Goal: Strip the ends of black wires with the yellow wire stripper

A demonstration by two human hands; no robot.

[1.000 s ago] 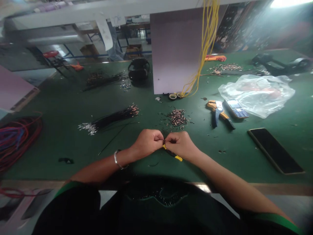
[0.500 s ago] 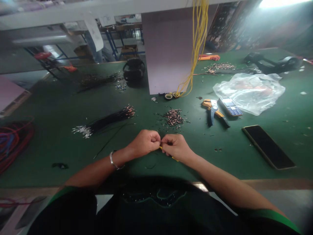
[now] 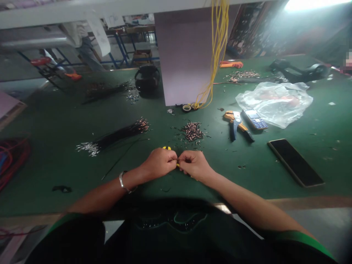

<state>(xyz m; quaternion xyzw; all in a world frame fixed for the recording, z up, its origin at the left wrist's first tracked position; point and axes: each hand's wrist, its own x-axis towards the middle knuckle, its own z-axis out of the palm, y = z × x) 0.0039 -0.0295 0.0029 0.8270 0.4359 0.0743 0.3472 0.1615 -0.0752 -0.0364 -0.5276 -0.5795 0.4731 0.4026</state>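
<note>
My left hand [image 3: 160, 162] and my right hand [image 3: 194, 163] meet fingertip to fingertip above the green table, both closed in a pinch. Between the fingertips a tiny dark bit shows, too small to name. Yellow parts [image 3: 166, 148] of a mostly hidden tool stick out beyond my left hand and between the two hands; which hand touches it I cannot tell. Just past my hands lies a pile of short black wire ends with coppery tips [image 3: 193, 131]. Left of it rests a bundle of black wires [image 3: 118, 138], with a single black wire [image 3: 121, 158] beside it.
Right of the pile lie an orange-and-blue wire stripper [image 3: 237, 125], a keypad phone [image 3: 254, 118], a dark smartphone [image 3: 296, 162] and a clear plastic bag [image 3: 275, 102]. Yellow wires [image 3: 218, 47] hang by a pale panel [image 3: 184, 58]. Tape rolls [image 3: 187, 107] sit below; red cables [image 3: 12, 161] lie far left.
The view has shifted slightly, so the table things appear farther left. My hands stay pinched together. A yellow part now shows beyond my left hand.
</note>
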